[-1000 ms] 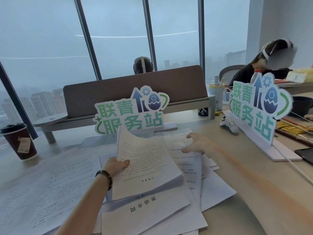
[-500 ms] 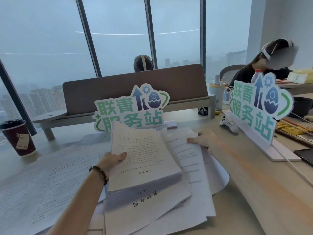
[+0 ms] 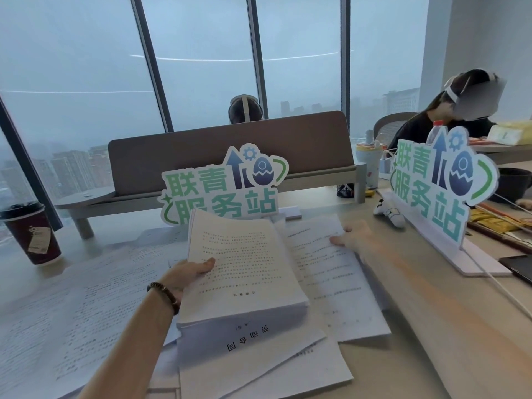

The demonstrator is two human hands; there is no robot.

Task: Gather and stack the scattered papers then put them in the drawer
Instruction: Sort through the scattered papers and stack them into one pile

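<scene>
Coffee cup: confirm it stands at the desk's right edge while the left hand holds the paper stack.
Not quite. The head view shows the coffee cup at the desk's left edge, not the right. The rest holds: the left hand holds the paper stack.

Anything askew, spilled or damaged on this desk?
No spill or damage shows. The loose papers lie fanned at mixed angles across the desk, as the task expects. The left hand holds a thick stack tilted up; the right hand touches a skewed sheet.
</scene>
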